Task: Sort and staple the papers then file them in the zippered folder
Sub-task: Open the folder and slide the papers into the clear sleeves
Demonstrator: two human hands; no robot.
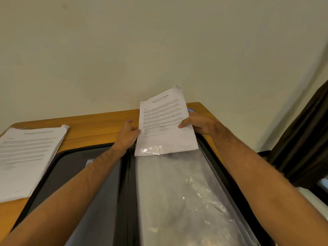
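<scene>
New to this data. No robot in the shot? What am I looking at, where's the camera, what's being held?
No robot: a person's two bare arms, filmed by one wide-angle camera worn on the head, looking forward and down. A wooden desk against a wall carries an open black zippered folder with clear plastic sleeves. The right hand grips a bundle of printed papers, whose lower end is in the top of a sleeve; the left hand touches its left edge. Another stack of papers lies at the left.

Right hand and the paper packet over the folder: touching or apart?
Touching. The head view shows the right hand gripping the paper packet at its right edge, thumb lying across the printed page.
</scene>
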